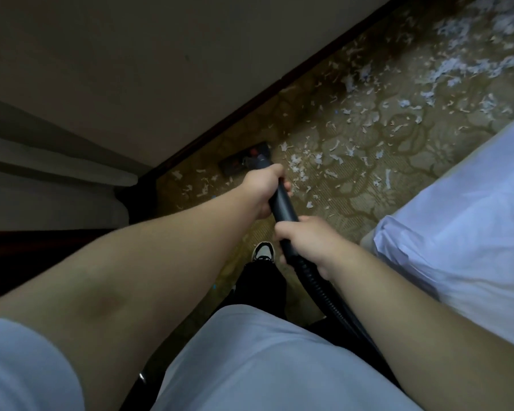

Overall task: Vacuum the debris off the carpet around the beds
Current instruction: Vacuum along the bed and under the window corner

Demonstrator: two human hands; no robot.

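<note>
Both arms reach forward from the lower corners of the frame toward its centre, bare below pale short sleeves. The left hand (263, 189) is the farther one, its fingers wrapped round the dark vacuum wand (282, 201). The right hand (304, 240) grips the same tube just behind it, where the wand meets the ribbed hose (318, 287); the two hands sit close together but do not touch. The wand slopes down to the floor head (244, 160), which rests on the patterned carpet (353, 185) just beside the dark skirting (235, 114) under the plain wall (161, 69). White shredded debris (297, 160) lies immediately right of the head and thickens toward the upper right of the frame. A white-sheeted bed (472, 221) fills the right edge, cut off by the frame. One shoe (263, 252) shows between the forearms; the right forearm hides the hose's lower run, and the left hand covers the wand's upper end. The pale bands at the left edge cannot be identified. Red details on the floor head are too blurred to read.
</note>
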